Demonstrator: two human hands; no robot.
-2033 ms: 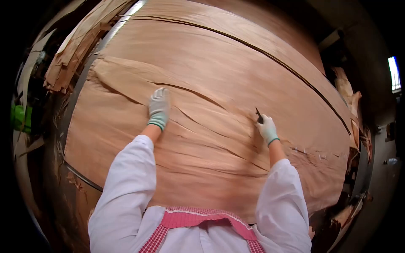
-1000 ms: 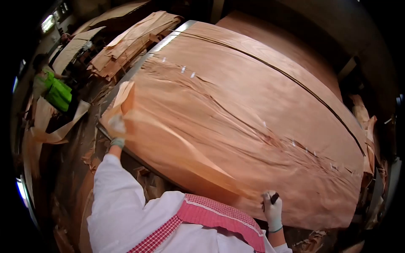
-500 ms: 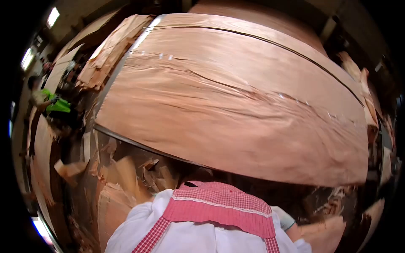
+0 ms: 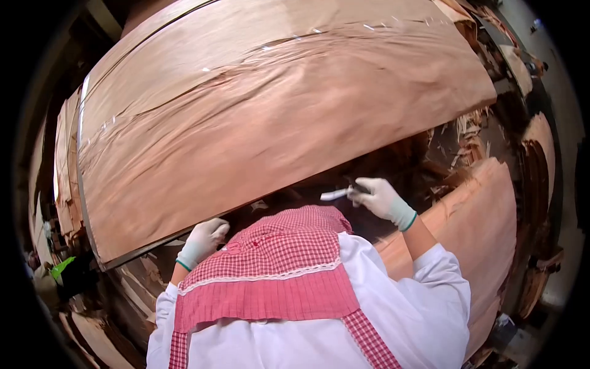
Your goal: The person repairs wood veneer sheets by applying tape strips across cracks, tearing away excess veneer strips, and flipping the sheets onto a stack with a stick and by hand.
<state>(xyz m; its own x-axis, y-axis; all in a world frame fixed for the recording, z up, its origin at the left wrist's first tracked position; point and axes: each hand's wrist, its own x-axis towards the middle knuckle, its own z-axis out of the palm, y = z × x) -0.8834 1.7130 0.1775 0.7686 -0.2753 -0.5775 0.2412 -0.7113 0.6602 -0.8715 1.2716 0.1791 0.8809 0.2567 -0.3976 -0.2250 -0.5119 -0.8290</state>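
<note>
A large wood veneer sheet (image 4: 276,135) lies across the table in front of me, wrinkled, with short shiny tape strips along a seam. My right hand (image 4: 382,200), in a white glove with a green cuff, is closed round the dark handle of a knife (image 4: 335,195). Its bright blade points left, in front of the red checked apron (image 4: 276,246). My left hand (image 4: 206,241), gloved alike, is near the table's front edge with its fingers curled. Whether anything lies inside those fingers is hidden.
To my right stands a stack of veneer (image 4: 473,227), with torn scraps (image 4: 470,132) behind it. More veneer stacks (image 4: 69,166) stand beyond the table's left end. A person (image 4: 46,283) beside something bright green is at the far left.
My view has swung to the right. Both hands have come up in front of the apron, and the knife in my right hand now shows. The veneer sheet still lies on the table.
</note>
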